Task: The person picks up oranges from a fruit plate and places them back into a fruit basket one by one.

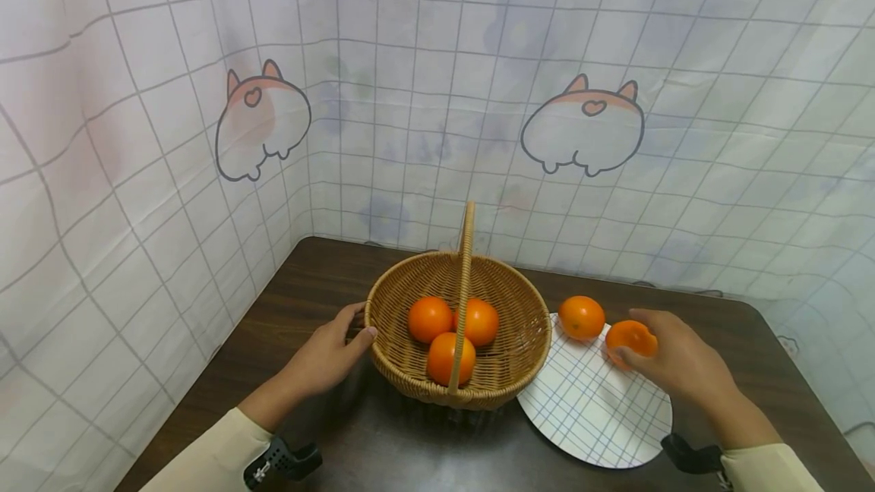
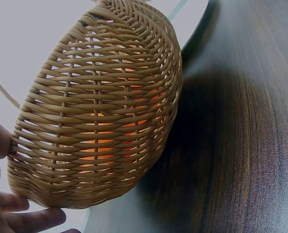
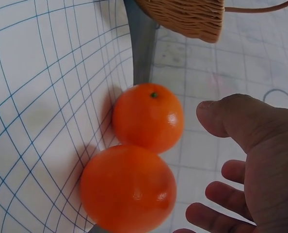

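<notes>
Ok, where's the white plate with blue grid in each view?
Head: the blue-grid white plate is lower right, beside the wicker basket.
Left wrist: apparently just its pale edge, top right of centre, beyond the basket.
Right wrist: it fills the left side.
Shared landmark: the basket.

The worktop has a dark brown wood-grain surface with a rounded far-right corner; its far edge runs alongside the far panel. This panel and the left panel are white sheeting with a grey grid, faint pastel patches and visible creases. A cartoon animal print is located on the left panel; a matching print is located right of centre on the far panel. Lighting is diffuse, with a soft sheen on the worktop's near area.
</notes>
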Demonstrator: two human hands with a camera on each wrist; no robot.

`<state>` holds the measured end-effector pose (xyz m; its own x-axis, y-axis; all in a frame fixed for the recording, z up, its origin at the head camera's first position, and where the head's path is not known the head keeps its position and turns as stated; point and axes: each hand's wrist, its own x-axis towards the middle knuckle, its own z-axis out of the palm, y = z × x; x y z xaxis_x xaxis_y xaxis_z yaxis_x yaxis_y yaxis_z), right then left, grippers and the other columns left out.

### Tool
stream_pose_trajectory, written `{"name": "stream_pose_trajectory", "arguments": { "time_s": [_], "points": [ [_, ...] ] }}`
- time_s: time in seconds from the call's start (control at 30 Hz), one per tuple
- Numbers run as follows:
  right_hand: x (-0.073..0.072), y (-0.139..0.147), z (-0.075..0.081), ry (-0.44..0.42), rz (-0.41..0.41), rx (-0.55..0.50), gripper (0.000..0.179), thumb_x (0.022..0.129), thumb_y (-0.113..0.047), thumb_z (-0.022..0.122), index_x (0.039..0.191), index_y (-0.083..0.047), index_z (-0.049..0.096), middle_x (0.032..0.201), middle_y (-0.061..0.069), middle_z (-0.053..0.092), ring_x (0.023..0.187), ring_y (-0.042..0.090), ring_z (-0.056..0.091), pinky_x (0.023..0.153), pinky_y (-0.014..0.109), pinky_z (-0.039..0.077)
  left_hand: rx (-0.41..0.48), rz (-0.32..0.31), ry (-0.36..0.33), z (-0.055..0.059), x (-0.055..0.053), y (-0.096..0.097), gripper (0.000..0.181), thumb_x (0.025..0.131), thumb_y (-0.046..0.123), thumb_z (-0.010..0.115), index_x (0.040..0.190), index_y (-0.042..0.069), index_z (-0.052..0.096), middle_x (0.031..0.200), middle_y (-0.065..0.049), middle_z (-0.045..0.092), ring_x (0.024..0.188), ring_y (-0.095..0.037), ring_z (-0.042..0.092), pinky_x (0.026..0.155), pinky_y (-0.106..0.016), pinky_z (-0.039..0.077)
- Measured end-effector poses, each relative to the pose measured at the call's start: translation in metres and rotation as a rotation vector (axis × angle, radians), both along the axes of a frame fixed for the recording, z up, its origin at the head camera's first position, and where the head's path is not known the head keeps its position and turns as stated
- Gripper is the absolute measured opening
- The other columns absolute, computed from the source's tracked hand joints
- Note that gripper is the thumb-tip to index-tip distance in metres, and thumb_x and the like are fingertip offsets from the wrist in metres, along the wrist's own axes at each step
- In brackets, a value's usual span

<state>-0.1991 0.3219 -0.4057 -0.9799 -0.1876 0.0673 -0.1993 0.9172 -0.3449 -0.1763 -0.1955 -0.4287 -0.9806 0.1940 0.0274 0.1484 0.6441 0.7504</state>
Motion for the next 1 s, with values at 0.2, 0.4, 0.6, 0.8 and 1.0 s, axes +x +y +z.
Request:
{"name": "stream_pose_trajectory", "arguments": {
  "time_s": [0.2, 0.4, 0.6, 0.8, 1.0],
  "points": [
    [0.0, 0.002, -0.001, 0.004, 0.001, -0.002, 0.08, 0.089, -0.051, 0.077, 0.144, 0.002, 0.051, 0.141, 0.032, 0.05, 0.123, 0.054, 0.05, 0.087, 0.074, 0.045, -0.004, 0.005, 0.003, -0.001, 0.0, 0.0, 0.062, 0.108, 0.036, 0.052, 0.157, 0.003, 0.033, 0.146, -0.017, 0.054, 0.131, -0.033, 0.055, 0.104, -0.053, 0.048],
    [-0.001, 0.004, -0.004, -0.005, -0.017, 0.008, 0.079, 0.089, -0.049, 0.077, 0.144, 0.002, 0.051, 0.142, 0.033, 0.048, 0.123, 0.054, 0.05, 0.087, 0.074, 0.045, -0.002, 0.006, 0.002, -0.001, 0.001, 0.0, 0.061, 0.109, 0.036, 0.052, 0.157, 0.004, 0.033, 0.146, -0.016, 0.054, 0.131, -0.032, 0.055, 0.104, -0.053, 0.048],
    [-0.003, 0.008, -0.009, -0.015, -0.035, 0.01, 0.081, 0.088, -0.047, 0.079, 0.143, 0.006, 0.05, 0.139, 0.035, 0.048, 0.116, 0.051, 0.055, 0.082, 0.07, 0.049, -0.004, 0.001, 0.008, -0.002, 0.0, 0.0, 0.061, 0.109, 0.037, 0.051, 0.157, 0.004, 0.032, 0.146, -0.016, 0.054, 0.132, -0.031, 0.054, 0.105, -0.053, 0.047],
    [-0.005, 0.01, -0.015, -0.014, -0.052, 0.011, 0.081, 0.087, -0.045, 0.08, 0.142, 0.007, 0.05, 0.138, 0.035, 0.048, 0.112, 0.048, 0.057, 0.079, 0.067, 0.051, -0.004, -0.001, 0.007, -0.002, 0.001, 0.0, 0.062, 0.109, 0.037, 0.051, 0.157, 0.004, 0.032, 0.146, -0.016, 0.054, 0.131, -0.032, 0.055, 0.104, -0.053, 0.047],
    [-0.007, 0.013, -0.021, -0.02, -0.064, 0.01, 0.086, 0.086, -0.046, 0.08, 0.145, 0.008, 0.047, 0.139, 0.037, 0.045, 0.114, 0.05, 0.055, 0.08, 0.069, 0.05, -0.009, -0.003, 0.012, -0.001, 0.001, 0.0, 0.062, 0.109, 0.039, 0.05, 0.157, 0.004, 0.032, 0.146, -0.016, 0.054, 0.131, -0.032, 0.055, 0.104, -0.054, 0.047]
  ]
}}
